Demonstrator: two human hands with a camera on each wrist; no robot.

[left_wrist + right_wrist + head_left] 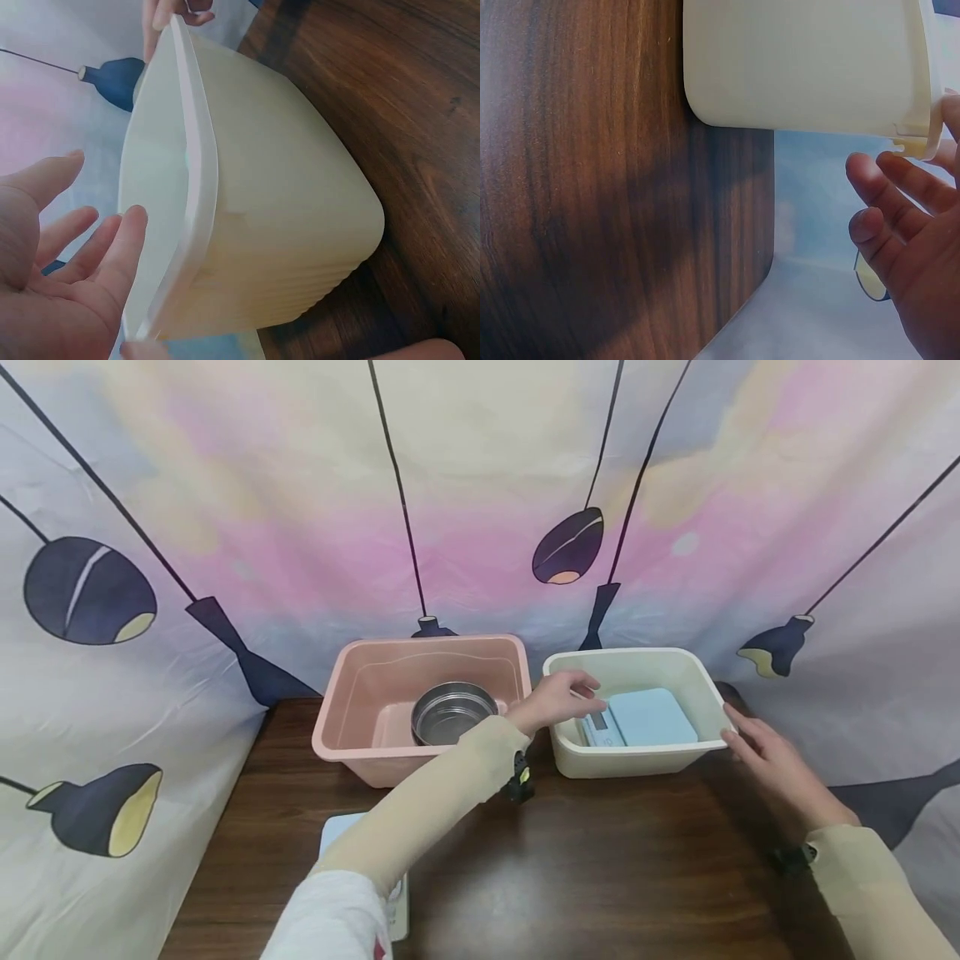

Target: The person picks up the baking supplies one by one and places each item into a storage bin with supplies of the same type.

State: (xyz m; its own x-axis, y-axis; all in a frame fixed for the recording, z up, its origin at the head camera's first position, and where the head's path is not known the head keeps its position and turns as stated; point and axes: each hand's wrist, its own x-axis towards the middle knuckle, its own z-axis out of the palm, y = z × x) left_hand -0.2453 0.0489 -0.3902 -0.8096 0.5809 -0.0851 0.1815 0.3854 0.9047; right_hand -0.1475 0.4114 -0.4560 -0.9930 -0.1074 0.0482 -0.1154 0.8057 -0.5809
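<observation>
Cream tub [630, 763] with round corners sat under the left hand's [555, 699] parted fingers. The right hand [780, 768] pinched its rim [637, 750].

A pale blue scale [654, 720] lies inside a cream bin [630, 764].
The bin stands upright on a wooden table [585, 860], the left hand [561, 697] near the scale's dark display [598, 721], the right hand [776, 768] at the bin's right rim.

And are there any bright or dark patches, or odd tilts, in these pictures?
Head view: a pale glare on the near part of the wooden table; right wrist view: a broad, soft shadow across that wood; left wrist view: the picture is turned sideways, so the cream tub seems tipped over, though the head view shows it upright.
</observation>
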